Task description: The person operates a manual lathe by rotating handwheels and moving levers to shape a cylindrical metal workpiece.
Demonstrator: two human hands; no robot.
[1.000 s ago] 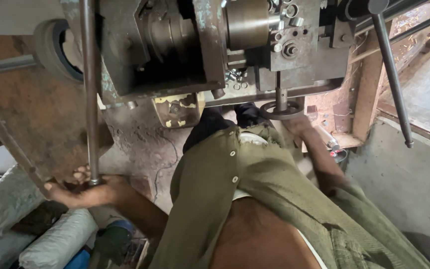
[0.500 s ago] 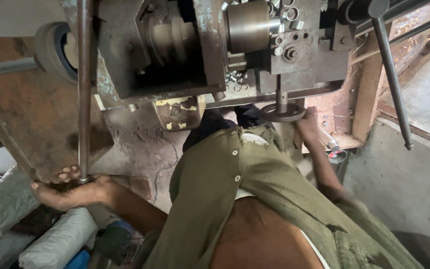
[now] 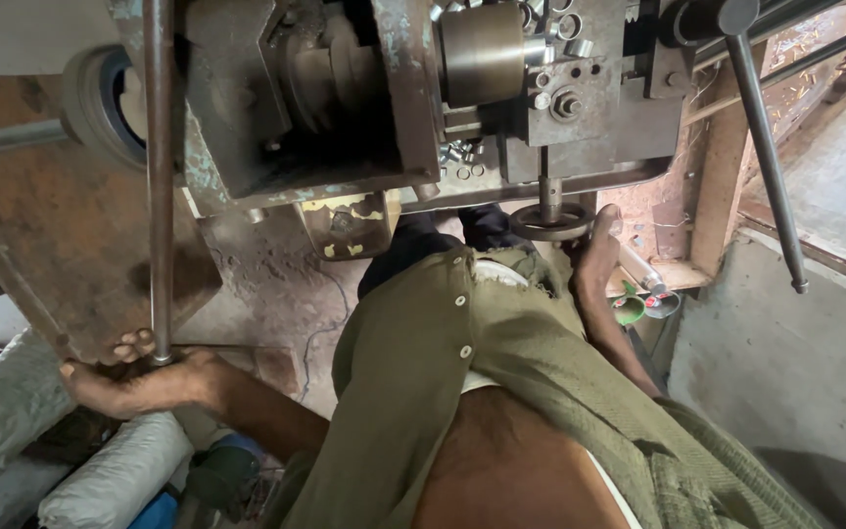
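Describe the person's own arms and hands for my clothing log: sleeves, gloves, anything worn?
Both hands are bare, with no gloves: the left hand and the right hand. No rings, watch or bands show. The forearms are uncovered. An olive-green button shirt hangs open over the torso, with pale buttons; where its sleeves end cannot be seen.

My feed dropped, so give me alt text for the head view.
The left hand grips the end of a long steel rod while the right hand holds a small handwheel beneath a worn metal machine. An olive shirt fills the foreground.
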